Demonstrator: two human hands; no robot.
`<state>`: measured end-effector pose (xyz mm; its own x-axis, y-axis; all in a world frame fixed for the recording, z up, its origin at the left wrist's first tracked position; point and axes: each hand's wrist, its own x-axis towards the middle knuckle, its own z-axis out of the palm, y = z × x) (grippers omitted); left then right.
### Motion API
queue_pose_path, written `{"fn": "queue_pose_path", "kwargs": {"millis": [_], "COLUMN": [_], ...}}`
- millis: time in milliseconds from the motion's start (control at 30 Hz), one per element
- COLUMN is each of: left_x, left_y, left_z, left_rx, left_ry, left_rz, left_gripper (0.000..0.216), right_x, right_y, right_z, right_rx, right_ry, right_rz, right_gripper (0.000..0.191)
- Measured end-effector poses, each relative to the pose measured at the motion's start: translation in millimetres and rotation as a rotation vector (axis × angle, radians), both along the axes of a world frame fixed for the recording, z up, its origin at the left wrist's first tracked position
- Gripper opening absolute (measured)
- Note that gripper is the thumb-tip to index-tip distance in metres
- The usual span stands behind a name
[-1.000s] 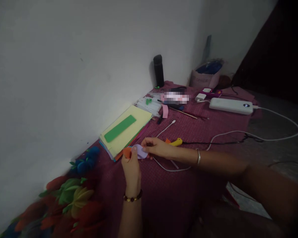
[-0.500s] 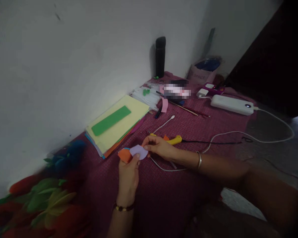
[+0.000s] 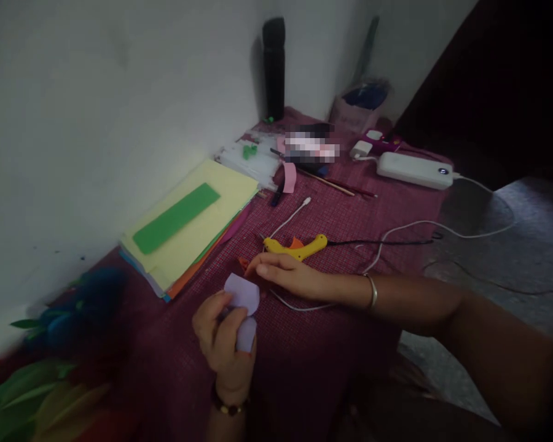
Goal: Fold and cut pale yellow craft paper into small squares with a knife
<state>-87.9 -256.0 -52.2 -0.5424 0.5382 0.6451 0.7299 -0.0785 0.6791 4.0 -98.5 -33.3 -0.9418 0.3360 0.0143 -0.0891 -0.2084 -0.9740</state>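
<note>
My left hand point(image 3: 223, 341) is closed around a pale lilac paper piece point(image 3: 243, 302), which sticks up above the fingers over the maroon cloth point(image 3: 313, 350). My right hand point(image 3: 288, 274) lies just right of it, fingers pressed together and pointing left over a small orange paper scrap point(image 3: 244, 264) on the cloth. I cannot tell whether it grips the scrap. A yellow glue gun point(image 3: 297, 247) lies right behind my right hand, its black cord running off to the right.
A stack of coloured sheets point(image 3: 191, 227) with a green strip point(image 3: 176, 217) on top lies by the wall. Farther back stand a black bottle point(image 3: 273, 67), a white power bank point(image 3: 415, 170) with white cables, sticks and pencils. Paper flowers point(image 3: 46, 374) fill the lower left.
The view has dropped and shifted left. My left hand pulled the lilac piece toward me, away from the orange piece. My right hand let go of it and now lies flatter on the cloth.
</note>
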Motion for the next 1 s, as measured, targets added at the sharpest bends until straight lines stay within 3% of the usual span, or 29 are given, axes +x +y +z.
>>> {"fn": "queue_pose_path", "kwargs": {"millis": [133, 233, 333, 400, 500, 633, 800, 900, 1000], "left_x": [5.7, 0.4, -9.4, -11.1, -4.0, 7.9, 6.7, -0.1, -10.4], "left_y": [11.8, 20.7, 21.6, 20.6, 23.2, 29.3, 27.8, 26.9, 25.3], "left_z": [3.3, 10.1, 14.9, 15.7, 14.5, 7.0, -7.4, -2.6, 13.7], "left_rx": [-0.005, 0.065, 0.088, 0.099, 0.085, 0.023, -0.060, -0.081, 0.061], "left_ry": [-0.128, -0.497, -1.088, -1.306, -1.283, -1.147, -1.032, -1.005, -1.016], "left_rz": [0.072, 0.157, -0.049, -0.183, -0.189, -0.080, -0.051, -0.029, 0.005], "left_gripper": [0.018, 0.014, 0.025, 0.034, 0.037, 0.039, 0.036, 0.032, 0.026], "right_x": [-3.8, -5.6, -6.1, -5.7, -4.4, -3.1, -4.2, -5.1, -5.6], "right_y": [1.6, 7.4, 10.7, 10.5, 8.5, 4.9, 2.7, 2.3, 2.0], "right_z": [-2.2, -3.8, -6.3, -9.0, -11.8, -10.7, -10.7, -11.0, -10.3], "right_rx": [-0.084, -0.037, -0.005, 0.019, 0.064, 0.107, 0.121, 0.096, -0.026], "right_ry": [-0.024, -0.064, -0.066, -0.062, -0.051, -0.027, 0.001, -0.011, -0.075], "right_rz": [0.027, -0.056, -0.060, -0.036, 0.016, 0.034, 0.002, -0.059, -0.062], "right_gripper": [0.040, 0.034, 0.033, 0.034, 0.037, 0.037, 0.026, 0.022, 0.026]}}
